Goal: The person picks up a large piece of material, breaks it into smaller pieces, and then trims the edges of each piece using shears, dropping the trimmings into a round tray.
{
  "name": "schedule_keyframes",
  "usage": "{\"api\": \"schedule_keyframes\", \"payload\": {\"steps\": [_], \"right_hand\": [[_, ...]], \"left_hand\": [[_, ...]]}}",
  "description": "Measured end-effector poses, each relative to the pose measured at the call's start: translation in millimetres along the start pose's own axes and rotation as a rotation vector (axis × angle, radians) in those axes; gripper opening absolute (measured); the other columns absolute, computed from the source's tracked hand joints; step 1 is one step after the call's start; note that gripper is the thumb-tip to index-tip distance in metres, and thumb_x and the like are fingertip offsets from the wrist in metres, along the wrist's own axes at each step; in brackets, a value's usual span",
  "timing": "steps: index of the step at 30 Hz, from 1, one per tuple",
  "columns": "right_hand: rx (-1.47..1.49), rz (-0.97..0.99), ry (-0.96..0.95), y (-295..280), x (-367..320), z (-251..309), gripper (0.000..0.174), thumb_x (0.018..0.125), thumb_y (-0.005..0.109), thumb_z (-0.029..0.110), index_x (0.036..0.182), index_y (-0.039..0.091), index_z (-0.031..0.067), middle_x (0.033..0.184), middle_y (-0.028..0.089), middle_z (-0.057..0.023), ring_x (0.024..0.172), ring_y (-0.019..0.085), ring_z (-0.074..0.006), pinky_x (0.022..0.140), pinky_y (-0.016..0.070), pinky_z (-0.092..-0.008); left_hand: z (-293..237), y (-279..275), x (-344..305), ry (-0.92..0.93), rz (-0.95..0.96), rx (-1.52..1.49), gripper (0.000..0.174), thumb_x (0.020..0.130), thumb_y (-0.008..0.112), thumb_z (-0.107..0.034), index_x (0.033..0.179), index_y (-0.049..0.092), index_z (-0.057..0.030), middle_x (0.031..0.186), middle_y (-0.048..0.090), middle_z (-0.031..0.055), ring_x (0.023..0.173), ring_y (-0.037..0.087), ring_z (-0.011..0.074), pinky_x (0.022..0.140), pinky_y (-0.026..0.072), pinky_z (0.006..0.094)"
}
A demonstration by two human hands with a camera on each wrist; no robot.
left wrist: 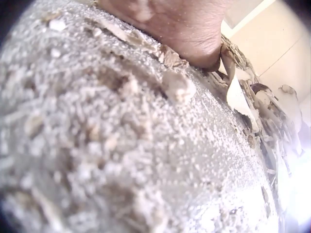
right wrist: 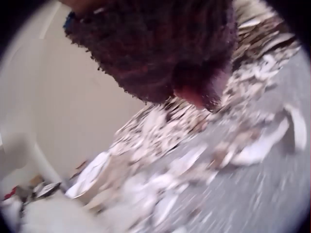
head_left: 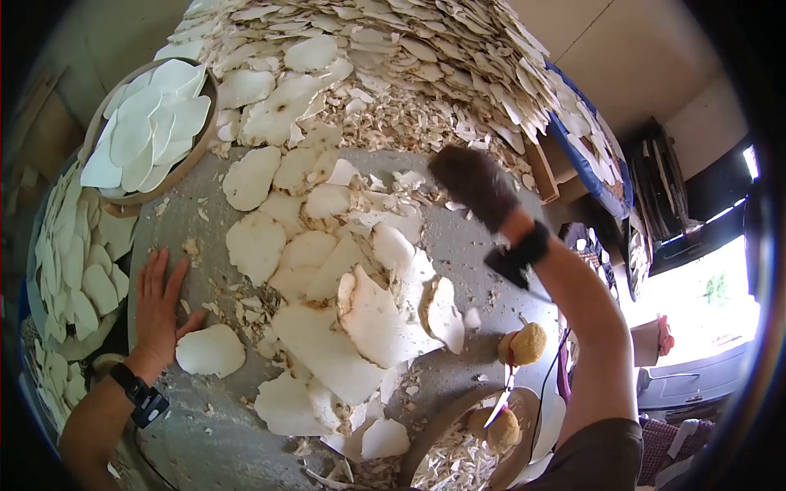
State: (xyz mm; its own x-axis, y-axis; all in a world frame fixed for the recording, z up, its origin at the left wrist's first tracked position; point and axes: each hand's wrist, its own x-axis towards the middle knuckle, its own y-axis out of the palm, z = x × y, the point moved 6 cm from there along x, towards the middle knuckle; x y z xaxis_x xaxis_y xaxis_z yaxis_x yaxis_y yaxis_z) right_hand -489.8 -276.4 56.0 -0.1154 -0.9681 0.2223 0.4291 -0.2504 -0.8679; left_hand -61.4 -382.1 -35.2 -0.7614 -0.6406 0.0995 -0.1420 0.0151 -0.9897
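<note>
My bare left hand [head_left: 160, 315] rests on the grey table [head_left: 184, 217] with its fingers spread. Beside its thumb lies a single oval white slice [head_left: 210, 351]. The left wrist view shows the edge of that hand [left wrist: 184, 34] low over the crumb-covered surface. My right hand, in a dark knitted glove [head_left: 475, 184], is over the far right of the table, close to pale scraps [head_left: 407, 184]. The right wrist view shows the glove [right wrist: 160, 53] blurred, its finger shape unclear. Between the hands spreads a pile of thin white slices [head_left: 327, 344] with brownish edges.
A big heap of slices [head_left: 409, 49] rises at the back, with chips [head_left: 393, 123] at its foot. A round basket [head_left: 211, 98] of white slices stands at left. At near right are a bowl rim [head_left: 426, 421] and knives with round yellowish handles [head_left: 526, 344].
</note>
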Motion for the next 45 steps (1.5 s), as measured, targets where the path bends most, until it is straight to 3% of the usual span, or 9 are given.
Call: {"api": "schedule_keyframes", "payload": {"steps": [3,6,11,17,24,32,37,41,45], "right_hand": [[-0.413,-0.227,0.148,-6,35,-144,0.039,0.081,0.064,0.041,0.100,0.065,0.0070,0.084,0.067,-0.0110,0.077,0.065,-0.0237,0.072,0.0505,-0.0327],[-0.351,-0.116,0.775,-11,47,-212,0.074,0.076,0.053,0.062,0.132,0.047,0.0137,0.127,0.054,-0.0161,0.118,0.051,-0.0323,0.096,0.0399,-0.0391],[-0.309,-0.041,0.755,17,94,-229,0.083,0.072,0.054,0.066,0.138,0.039,0.0173,0.132,0.050,-0.0137,0.121,0.048,-0.0341,0.099,0.0374,-0.0415],[-0.229,-0.202,0.442,26,110,-191,0.057,0.067,0.070,0.044,0.116,0.060,0.0165,0.106,0.065,-0.0131,0.098,0.061,-0.0281,0.083,0.0480,-0.0375],[0.980,-0.173,0.504,13,63,-135,0.036,0.072,0.067,0.010,0.107,0.060,0.0053,0.094,0.063,-0.0047,0.078,0.062,-0.0148,0.068,0.0506,-0.0264],[-0.700,-0.126,0.270,32,93,-113,0.069,0.068,0.067,0.011,0.133,0.044,0.0197,0.131,0.048,-0.0172,0.117,0.049,-0.0355,0.100,0.0398,-0.0401],[-0.514,-0.289,0.257,34,119,-100,0.034,0.080,0.061,0.027,0.111,0.061,0.0154,0.110,0.061,-0.0155,0.104,0.057,-0.0327,0.087,0.0451,-0.0436],[-0.514,-0.579,-0.222,7,108,-17,0.024,0.080,0.061,0.024,0.098,0.063,0.0070,0.092,0.065,-0.0125,0.079,0.063,-0.0325,0.068,0.0499,-0.0423],[0.609,0.009,0.174,0,105,42,0.033,0.082,0.064,0.030,0.096,0.062,0.0000,0.085,0.063,-0.0097,0.074,0.062,-0.0155,0.064,0.0518,-0.0322]], "left_hand": [[3,2,0,0.002,0.000,0.000,0.075,0.070,0.066,-0.022,0.136,0.034,-0.0057,0.146,0.021,0.0203,0.134,0.020,0.0398,0.110,0.0148,0.0504],[3,4,2,-0.010,0.017,0.006,0.076,0.070,0.067,-0.028,0.136,0.035,-0.0072,0.144,0.023,0.0206,0.134,0.021,0.0390,0.110,0.0152,0.0505],[1,-2,5,-0.015,0.031,-0.019,0.077,0.069,0.070,-0.027,0.136,0.036,-0.0078,0.144,0.023,0.0208,0.134,0.021,0.0385,0.109,0.0167,0.0508],[1,1,6,0.022,0.020,-0.007,0.078,0.068,0.069,-0.024,0.136,0.035,-0.0067,0.144,0.022,0.0209,0.132,0.022,0.0416,0.108,0.0185,0.0513],[4,4,0,0.017,-0.004,-0.018,0.077,0.071,0.069,-0.033,0.136,0.036,-0.0077,0.144,0.022,0.0217,0.134,0.021,0.0397,0.108,0.0165,0.0525],[4,0,0,0.029,-0.027,-0.015,0.075,0.072,0.069,-0.035,0.135,0.037,-0.0076,0.142,0.025,0.0220,0.133,0.022,0.0399,0.108,0.0172,0.0516],[4,-2,0,0.011,-0.006,-0.044,0.077,0.069,0.069,-0.028,0.135,0.037,-0.0068,0.143,0.024,0.0220,0.133,0.021,0.0415,0.108,0.0180,0.0511],[4,-1,-1,0.007,-0.014,-0.042,0.076,0.069,0.070,-0.028,0.135,0.037,-0.0070,0.143,0.025,0.0221,0.133,0.021,0.0414,0.109,0.0173,0.0512],[5,-1,-1,0.004,-0.018,-0.039,0.077,0.069,0.070,-0.028,0.135,0.037,-0.0070,0.142,0.024,0.0226,0.133,0.021,0.0414,0.109,0.0171,0.0518]]}}
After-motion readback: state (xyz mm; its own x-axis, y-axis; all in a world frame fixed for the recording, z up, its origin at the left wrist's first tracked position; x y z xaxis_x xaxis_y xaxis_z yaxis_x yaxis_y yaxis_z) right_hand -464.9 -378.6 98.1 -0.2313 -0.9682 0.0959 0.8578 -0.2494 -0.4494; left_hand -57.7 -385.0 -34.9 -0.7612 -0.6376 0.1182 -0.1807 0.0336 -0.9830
